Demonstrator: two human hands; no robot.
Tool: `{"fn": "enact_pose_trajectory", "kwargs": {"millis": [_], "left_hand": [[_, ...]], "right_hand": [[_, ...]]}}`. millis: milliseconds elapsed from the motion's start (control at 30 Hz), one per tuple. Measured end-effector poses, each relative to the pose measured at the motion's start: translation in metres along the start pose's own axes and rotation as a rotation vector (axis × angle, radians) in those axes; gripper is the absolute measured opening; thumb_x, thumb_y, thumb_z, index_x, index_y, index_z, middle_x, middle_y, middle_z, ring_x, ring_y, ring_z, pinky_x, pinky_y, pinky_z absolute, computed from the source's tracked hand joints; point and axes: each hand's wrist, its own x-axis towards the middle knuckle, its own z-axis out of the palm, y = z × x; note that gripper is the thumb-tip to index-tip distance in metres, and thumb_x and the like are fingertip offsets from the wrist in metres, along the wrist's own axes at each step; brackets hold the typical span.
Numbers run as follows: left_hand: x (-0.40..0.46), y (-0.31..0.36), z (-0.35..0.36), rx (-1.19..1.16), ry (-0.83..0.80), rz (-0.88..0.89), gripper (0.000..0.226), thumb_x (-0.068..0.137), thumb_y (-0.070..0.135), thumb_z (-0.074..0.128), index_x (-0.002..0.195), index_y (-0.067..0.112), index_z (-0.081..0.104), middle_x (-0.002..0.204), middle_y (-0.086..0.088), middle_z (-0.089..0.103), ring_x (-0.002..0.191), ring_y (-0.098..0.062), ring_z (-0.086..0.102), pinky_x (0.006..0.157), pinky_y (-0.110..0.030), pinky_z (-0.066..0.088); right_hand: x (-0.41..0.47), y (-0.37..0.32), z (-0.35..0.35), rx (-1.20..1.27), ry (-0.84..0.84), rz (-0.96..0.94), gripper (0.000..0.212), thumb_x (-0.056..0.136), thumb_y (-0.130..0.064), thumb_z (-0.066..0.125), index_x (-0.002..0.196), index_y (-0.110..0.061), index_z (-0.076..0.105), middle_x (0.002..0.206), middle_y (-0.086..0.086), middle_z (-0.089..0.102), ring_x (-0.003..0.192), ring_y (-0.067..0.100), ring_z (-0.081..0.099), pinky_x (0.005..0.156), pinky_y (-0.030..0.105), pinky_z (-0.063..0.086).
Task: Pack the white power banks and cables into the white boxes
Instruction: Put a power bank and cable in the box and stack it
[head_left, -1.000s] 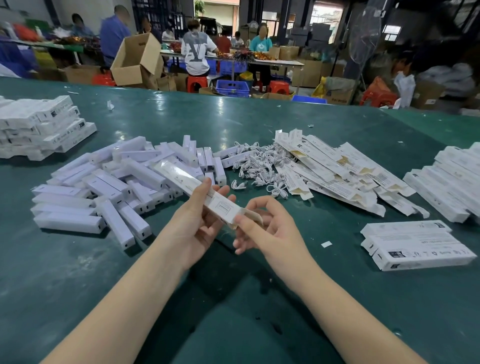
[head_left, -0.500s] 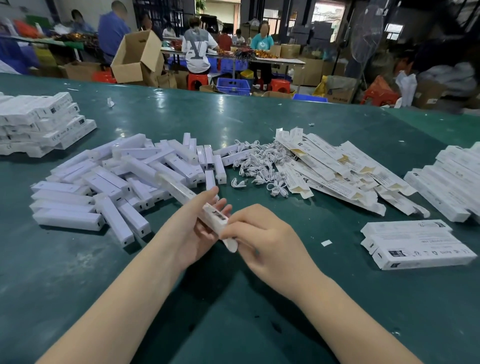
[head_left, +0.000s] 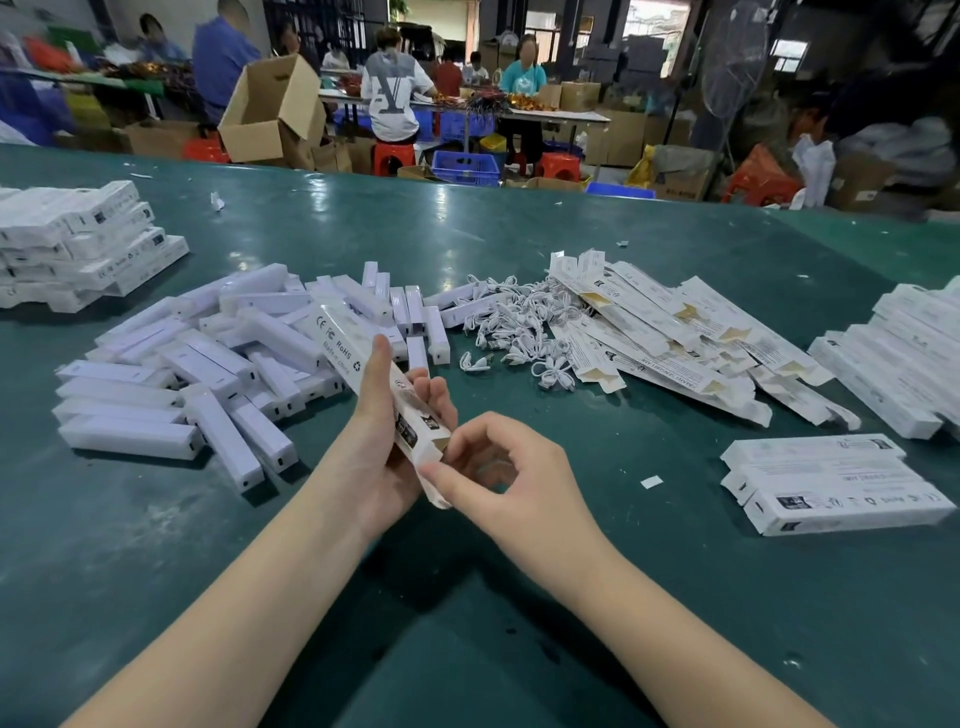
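Observation:
My left hand (head_left: 387, 447) grips a long white box (head_left: 343, 345) printed with CE, FC and RoHS marks, held slanted above the green table (head_left: 156, 545). My right hand (head_left: 514, 478) pinches the flap at the box's near end (head_left: 434, 480), which stands open. A heap of white power banks (head_left: 208, 364) lies to the left. Coiled white cables (head_left: 519, 332) are piled in the middle. Flat unfolded white boxes (head_left: 675, 338) lie to the right of the cables.
Stacks of closed white boxes sit at the far left (head_left: 78, 244), the right edge (head_left: 904, 353) and the near right (head_left: 831, 483). Behind the table, people work among cardboard cartons (head_left: 270, 109), blue crates (head_left: 467, 166) and red stools.
The box has turned so its printed side faces up. My right hand slid back from covering the near end and now pinches the end flap. Both hands rose a little.

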Motion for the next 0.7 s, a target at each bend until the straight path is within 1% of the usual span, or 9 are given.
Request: {"fn": "enact_pose_trajectory", "kwargs": {"millis": [200, 333, 400, 433, 467, 500, 533, 633, 700], "left_hand": [[0.005, -0.004, -0.002, -0.044, -0.020, 0.010, 0.062, 0.047, 0.056, 0.074, 0.084, 0.012, 0.051, 0.055, 0.002, 0.060, 0.044, -0.009, 0.058, 0.043, -0.018, 0.049], [0.006, -0.005, -0.005, -0.111, -0.066, 0.010, 0.058, 0.050, 0.055, 0.075, 0.085, 0.013, 0.054, 0.057, 0.004, 0.059, 0.047, -0.010, 0.060, 0.046, -0.019, 0.052], [0.008, -0.004, -0.006, -0.145, -0.087, 0.013, 0.055, 0.053, 0.053, 0.075, 0.085, 0.014, 0.055, 0.059, 0.006, 0.059, 0.052, -0.009, 0.062, 0.060, -0.020, 0.056], [0.008, -0.002, -0.007, -0.156, -0.095, 0.013, 0.053, 0.054, 0.053, 0.075, 0.084, 0.015, 0.055, 0.060, 0.007, 0.059, 0.054, -0.009, 0.063, 0.076, -0.021, 0.056], [0.008, -0.001, -0.008, -0.164, -0.103, 0.012, 0.052, 0.054, 0.052, 0.076, 0.084, 0.015, 0.056, 0.062, 0.007, 0.059, 0.056, -0.009, 0.064, 0.091, -0.023, 0.051], [0.008, 0.000, -0.008, -0.173, -0.116, 0.011, 0.050, 0.056, 0.051, 0.076, 0.084, 0.015, 0.056, 0.062, 0.008, 0.059, 0.057, -0.010, 0.064, 0.098, -0.025, 0.047], [0.007, 0.001, -0.008, -0.183, -0.132, 0.012, 0.048, 0.058, 0.051, 0.076, 0.083, 0.015, 0.057, 0.064, 0.008, 0.060, 0.059, -0.010, 0.064, 0.096, -0.024, 0.048], [0.006, 0.004, -0.008, -0.203, -0.162, 0.025, 0.043, 0.063, 0.045, 0.076, 0.086, 0.014, 0.058, 0.068, 0.007, 0.062, 0.060, -0.011, 0.065, 0.062, -0.023, 0.056], [0.005, 0.005, -0.006, -0.209, -0.149, 0.038, 0.043, 0.065, 0.042, 0.076, 0.089, 0.013, 0.056, 0.067, 0.006, 0.063, 0.061, -0.012, 0.066, 0.057, -0.021, 0.055]], "right_hand": [[0.003, 0.006, 0.002, 0.116, 0.106, 0.073, 0.016, 0.076, -0.016, 0.083, 0.069, -0.022, 0.070, 0.067, -0.006, 0.070, 0.061, 0.003, 0.062, 0.063, 0.015, 0.049], [0.003, 0.008, 0.003, 0.216, 0.118, 0.104, 0.010, 0.075, -0.017, 0.085, 0.072, -0.020, 0.076, 0.079, -0.001, 0.072, 0.071, 0.008, 0.066, 0.070, 0.021, 0.051], [0.004, 0.009, 0.002, 0.194, 0.119, 0.107, 0.009, 0.076, -0.020, 0.084, 0.073, -0.025, 0.077, 0.087, 0.000, 0.070, 0.076, 0.009, 0.066, 0.074, 0.022, 0.050], [0.005, 0.009, 0.002, 0.183, 0.106, 0.116, 0.009, 0.079, -0.021, 0.082, 0.074, -0.027, 0.077, 0.089, -0.001, 0.070, 0.077, 0.008, 0.065, 0.075, 0.021, 0.050], [0.005, 0.008, 0.001, 0.167, 0.078, 0.127, 0.010, 0.082, -0.021, 0.079, 0.077, -0.029, 0.077, 0.092, -0.002, 0.071, 0.079, 0.007, 0.065, 0.076, 0.020, 0.049], [0.006, 0.008, 0.000, 0.160, 0.037, 0.137, 0.012, 0.086, -0.021, 0.075, 0.079, -0.030, 0.077, 0.095, -0.002, 0.072, 0.082, 0.007, 0.065, 0.078, 0.021, 0.050], [0.006, 0.007, -0.001, 0.176, -0.013, 0.147, 0.015, 0.090, -0.020, 0.071, 0.081, -0.031, 0.077, 0.097, -0.003, 0.073, 0.085, 0.008, 0.065, 0.079, 0.024, 0.052], [0.005, 0.002, -0.004, 0.287, -0.147, 0.170, 0.015, 0.092, -0.012, 0.067, 0.089, -0.025, 0.074, 0.087, -0.005, 0.071, 0.078, 0.007, 0.061, 0.070, 0.029, 0.059], [0.004, 0.000, -0.007, 0.305, -0.212, 0.174, 0.015, 0.090, -0.007, 0.068, 0.100, -0.018, 0.072, 0.076, -0.005, 0.066, 0.068, 0.009, 0.060, 0.065, 0.028, 0.058]]}}
